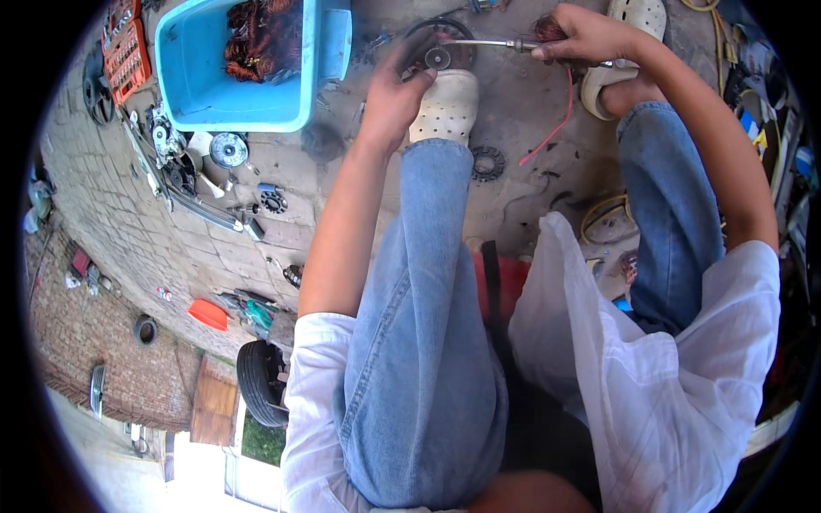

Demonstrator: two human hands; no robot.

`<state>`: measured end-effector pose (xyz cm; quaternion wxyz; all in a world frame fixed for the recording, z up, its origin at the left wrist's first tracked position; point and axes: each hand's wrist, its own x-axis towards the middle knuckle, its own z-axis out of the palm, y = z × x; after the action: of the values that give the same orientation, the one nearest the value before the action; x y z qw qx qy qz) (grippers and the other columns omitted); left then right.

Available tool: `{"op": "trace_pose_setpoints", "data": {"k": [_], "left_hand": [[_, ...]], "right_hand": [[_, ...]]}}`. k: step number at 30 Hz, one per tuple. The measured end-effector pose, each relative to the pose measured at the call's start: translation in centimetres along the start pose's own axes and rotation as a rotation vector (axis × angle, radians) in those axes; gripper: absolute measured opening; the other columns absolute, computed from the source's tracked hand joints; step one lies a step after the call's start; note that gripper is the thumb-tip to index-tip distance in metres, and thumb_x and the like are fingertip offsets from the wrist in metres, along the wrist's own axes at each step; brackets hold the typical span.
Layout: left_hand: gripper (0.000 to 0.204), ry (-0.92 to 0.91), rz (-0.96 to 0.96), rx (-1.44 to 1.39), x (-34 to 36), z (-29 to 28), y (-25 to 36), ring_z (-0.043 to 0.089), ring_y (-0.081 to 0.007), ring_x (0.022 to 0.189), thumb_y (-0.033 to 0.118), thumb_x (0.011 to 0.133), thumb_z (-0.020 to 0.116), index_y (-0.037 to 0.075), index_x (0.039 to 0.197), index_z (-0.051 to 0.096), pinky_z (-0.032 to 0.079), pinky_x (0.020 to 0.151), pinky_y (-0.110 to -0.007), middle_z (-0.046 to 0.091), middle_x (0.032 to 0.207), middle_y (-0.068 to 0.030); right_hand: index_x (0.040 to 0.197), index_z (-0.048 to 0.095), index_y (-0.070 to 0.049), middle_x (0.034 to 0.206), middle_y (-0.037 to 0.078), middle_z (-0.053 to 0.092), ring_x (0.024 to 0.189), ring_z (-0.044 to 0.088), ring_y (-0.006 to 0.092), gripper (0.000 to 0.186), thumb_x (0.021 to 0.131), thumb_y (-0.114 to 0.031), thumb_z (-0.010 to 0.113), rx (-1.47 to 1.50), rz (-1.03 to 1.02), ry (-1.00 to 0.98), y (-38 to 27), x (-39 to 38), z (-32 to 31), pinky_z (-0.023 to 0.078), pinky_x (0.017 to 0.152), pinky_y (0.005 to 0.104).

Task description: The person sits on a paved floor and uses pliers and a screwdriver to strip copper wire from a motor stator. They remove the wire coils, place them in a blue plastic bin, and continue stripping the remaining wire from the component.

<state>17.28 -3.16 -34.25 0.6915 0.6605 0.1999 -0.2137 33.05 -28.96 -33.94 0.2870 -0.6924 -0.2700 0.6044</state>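
At the top centre, my left hand (395,103) is closed around the left side of a dark round motor part (438,58). Its fingertips are dark and blurred. A white clog (445,109) on my foot presses against the near side of that part. My right hand (590,36) grips a long thin metal rod tool (492,43), whose far end reaches the top of the motor part. Reddish-brown copper wire (547,30) bunches up beside the right hand's fingers. Below the rod, a pink-red strand (552,128) trails over the ground.
To the left stands a blue plastic bin (231,115) with copper windings (261,43) inside. Beyond it lies an orange tool case (128,56). Loose metal parts (175,154) and a toothed ring (487,162) litter the paving. My other clog (637,17) is at the upper right.
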Motion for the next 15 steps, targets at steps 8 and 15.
{"op": "trace_pose_setpoints", "data": {"k": [8,15], "left_hand": [[0.052,0.003,-0.008,-0.016,-0.2,0.1,0.0,0.046,-0.0190,0.124,-0.005,0.084,0.054,0.003,0.134,0.044,0.036,0.103,-0.030,0.052,0.131,-0.0102],[0.048,0.047,0.101,0.102,0.4,0.2,-0.7,0.053,-0.0191,0.112,-0.001,0.082,0.056,0.001,0.130,0.048,0.041,0.096,-0.030,0.056,0.122,-0.0113]], "right_hand": [[0.073,0.055,0.003,0.057,0.011,0.050,0.049,0.047,0.0196,0.046,0.083,-0.041,0.066,0.356,0.175,0.000,1.1,0.3,1.5,0.041,0.052,0.0354],[0.064,0.053,0.000,0.058,0.019,0.053,0.052,0.051,0.0362,0.049,0.081,-0.044,0.064,-0.543,-0.233,0.184,-0.2,2.4,-0.2,0.041,0.051,0.0432]]}}
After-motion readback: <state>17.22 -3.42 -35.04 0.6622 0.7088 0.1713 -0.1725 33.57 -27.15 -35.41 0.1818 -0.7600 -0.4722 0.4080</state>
